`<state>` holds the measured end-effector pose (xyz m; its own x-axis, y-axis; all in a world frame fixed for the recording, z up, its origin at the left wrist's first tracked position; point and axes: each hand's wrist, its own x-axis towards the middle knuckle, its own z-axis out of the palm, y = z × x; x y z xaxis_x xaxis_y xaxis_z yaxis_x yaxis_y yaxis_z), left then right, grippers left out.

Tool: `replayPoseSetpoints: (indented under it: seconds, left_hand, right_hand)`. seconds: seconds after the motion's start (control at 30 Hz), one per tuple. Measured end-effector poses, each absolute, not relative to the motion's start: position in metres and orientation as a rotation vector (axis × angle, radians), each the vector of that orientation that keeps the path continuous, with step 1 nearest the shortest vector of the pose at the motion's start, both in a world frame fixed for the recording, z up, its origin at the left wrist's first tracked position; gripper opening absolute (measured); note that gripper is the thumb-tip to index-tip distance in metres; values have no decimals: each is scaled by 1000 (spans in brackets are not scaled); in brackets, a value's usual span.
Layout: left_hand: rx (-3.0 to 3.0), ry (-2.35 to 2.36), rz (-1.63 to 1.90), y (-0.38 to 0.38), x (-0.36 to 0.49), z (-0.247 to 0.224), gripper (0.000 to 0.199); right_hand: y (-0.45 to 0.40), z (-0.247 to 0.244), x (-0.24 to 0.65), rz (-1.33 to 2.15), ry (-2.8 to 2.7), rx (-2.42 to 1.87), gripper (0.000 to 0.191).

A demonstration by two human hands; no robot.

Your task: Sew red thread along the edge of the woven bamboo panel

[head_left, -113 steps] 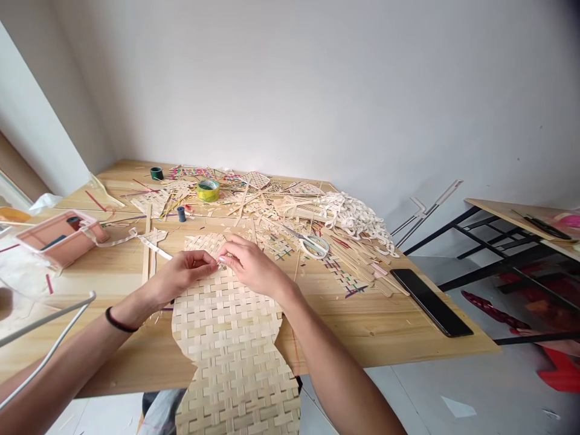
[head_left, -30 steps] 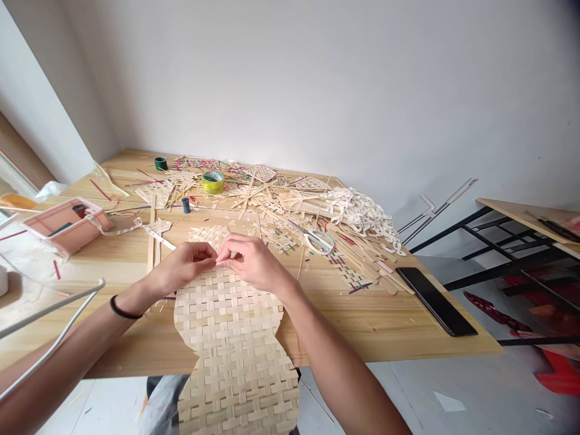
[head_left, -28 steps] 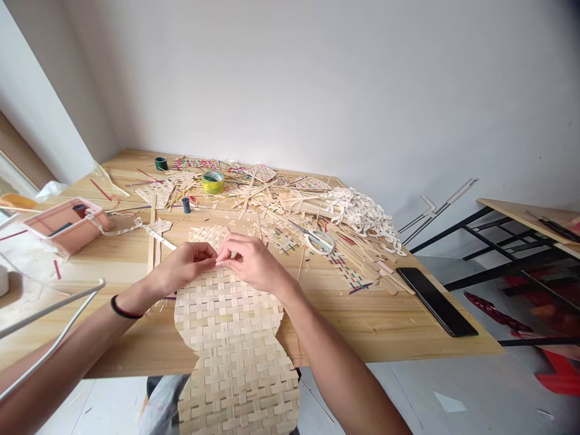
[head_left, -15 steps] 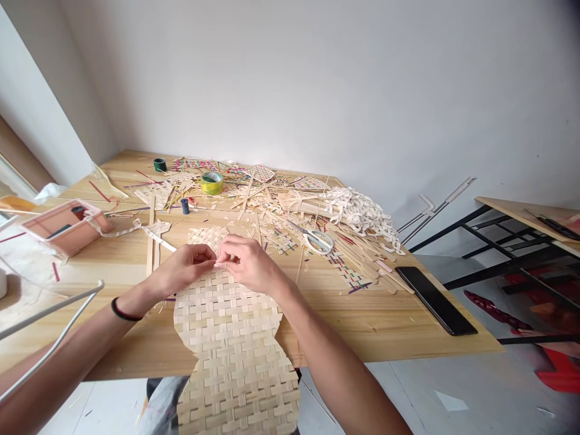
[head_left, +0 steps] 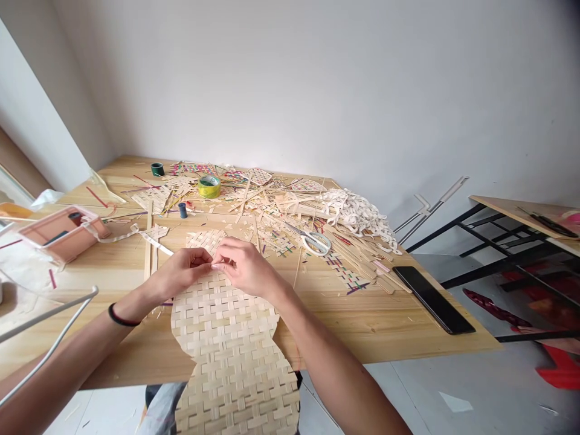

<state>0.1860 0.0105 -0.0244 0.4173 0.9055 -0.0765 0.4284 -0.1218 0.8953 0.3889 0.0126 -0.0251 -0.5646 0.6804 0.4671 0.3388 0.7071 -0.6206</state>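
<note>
A pale woven mat (head_left: 231,338) with stepped, wavy edges runs from the table down over its front edge toward my lap. My left hand (head_left: 188,269) is closed in a pinch over the mat's upper part. Touching it at the fingertips is my right hand (head_left: 240,266), also closed in a pinch. What the fingers hold is too small and hidden to name. A white ribbon (head_left: 158,244) trails from the left toward my left hand. Another woven patch (head_left: 206,240) lies just beyond the hands.
White-handled scissors (head_left: 316,243) lie right of the hands, by wood strips and a white ribbon heap (head_left: 357,210). Behind are yellow-green tape (head_left: 209,186) and a blue spool (head_left: 182,210). A pink basket (head_left: 63,235) stands left, a black phone (head_left: 434,299) lies right.
The view has shifted slightly, so most things sit a little further left. Both hands remain pinched together over the mat, with hardly any change in their pose.
</note>
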Motion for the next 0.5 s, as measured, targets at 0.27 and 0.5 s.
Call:
replayPoseSetpoints:
  seconds: [0.27, 0.5]
  left_hand:
    - [1712, 1152, 632, 9, 187, -26, 41]
    - [1732, 1169, 613, 11, 186, -25, 42]
  right_hand:
    - [13, -27, 387, 566, -2215, -753, 28]
    - [13, -25, 388, 579, -2223, -721, 26]
